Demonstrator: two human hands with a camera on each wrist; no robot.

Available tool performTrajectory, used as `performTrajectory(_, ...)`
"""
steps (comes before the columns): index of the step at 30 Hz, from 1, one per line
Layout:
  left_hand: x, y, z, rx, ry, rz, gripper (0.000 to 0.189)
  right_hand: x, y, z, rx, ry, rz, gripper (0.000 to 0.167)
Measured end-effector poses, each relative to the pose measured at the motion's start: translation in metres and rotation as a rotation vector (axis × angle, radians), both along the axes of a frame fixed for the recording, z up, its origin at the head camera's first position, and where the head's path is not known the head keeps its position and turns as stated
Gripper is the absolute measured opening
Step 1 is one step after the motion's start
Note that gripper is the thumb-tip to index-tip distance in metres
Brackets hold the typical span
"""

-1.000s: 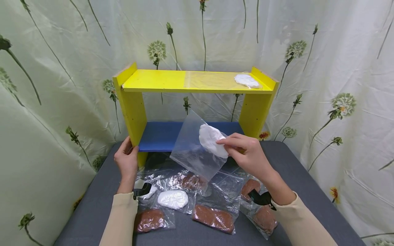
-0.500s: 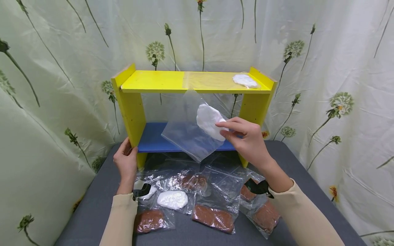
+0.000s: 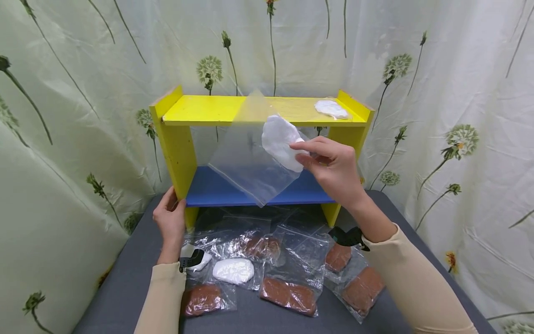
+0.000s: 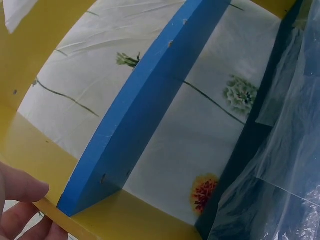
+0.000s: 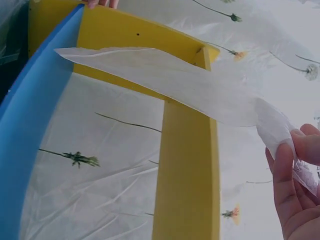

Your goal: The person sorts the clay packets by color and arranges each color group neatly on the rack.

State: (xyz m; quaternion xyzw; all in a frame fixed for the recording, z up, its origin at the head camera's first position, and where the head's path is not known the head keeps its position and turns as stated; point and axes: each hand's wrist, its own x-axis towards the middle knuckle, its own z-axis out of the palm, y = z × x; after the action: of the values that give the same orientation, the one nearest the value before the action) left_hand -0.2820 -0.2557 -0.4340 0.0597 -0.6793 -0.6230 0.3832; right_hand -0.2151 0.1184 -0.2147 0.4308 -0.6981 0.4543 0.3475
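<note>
On the dark grey tabletop (image 3: 125, 278) stands a yellow-and-blue shelf (image 3: 202, 108), the right forearm (image 3: 410, 273) raised and slanting inward, the left forearm (image 3: 162, 297) lower and reaching nearly straight ahead. Before the shelf, a clear bag (image 3: 244, 153) is held tilted in the air, well above the tabletop. Of the two hands, the left hand (image 3: 171, 217) grips the edge of the shelf's left side panel (image 3: 178, 153), while the right hand (image 3: 335, 167) pinches the bag between thumb and forefinger, at the edge of its flat white lump (image 3: 278, 139).
</note>
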Motion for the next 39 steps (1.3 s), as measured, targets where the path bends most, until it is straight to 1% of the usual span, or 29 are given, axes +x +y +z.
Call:
performTrajectory(6, 0.001, 0.0, -0.001, 0.013, -0.013, -0.011, 0.046, -0.005, -0.005, 0.018, -0.052, 0.011, 0.031, 0.025)
performTrajectory(12, 0.0, 0.0, -0.003, 0.005, -0.01, -0.004, 0.045, -0.012, -0.009, 0.035, -0.07, 0.024, -0.012, 0.022)
performTrajectory(15, 0.0, 0.0, -0.003, 0.008, 0.001, -0.002, 0.046, -0.014, -0.012, 0.043, -0.088, 0.004, -0.032, 0.022)
performTrajectory(21, -0.001, 0.0, -0.003, 0.002, 0.01, 0.002, 0.046, -0.024, -0.015, 0.063, -0.177, -0.119, -0.036, 0.022)
performTrajectory(27, 0.0, 0.001, -0.002, 0.0, 0.006, -0.007, 0.047, -0.037, -0.012, 0.078, -0.275, -0.254, 0.093, 0.028)
performTrajectory(29, 0.0, 0.001, -0.002, 0.001, 0.009, -0.009, 0.047, -0.045, -0.01, 0.08, -0.302, -0.297, 0.124, 0.03)
performTrajectory(35, 0.0, 0.001, -0.002, 0.005, 0.016, -0.006, 0.047, -0.076, -0.002, 0.08, -0.37, -0.394, 0.137, 0.034)
performTrajectory(39, 0.0, 0.0, -0.001, 0.002, 0.008, 0.0, 0.047, -0.087, 0.002, 0.079, -0.392, -0.476, 0.138, 0.038)
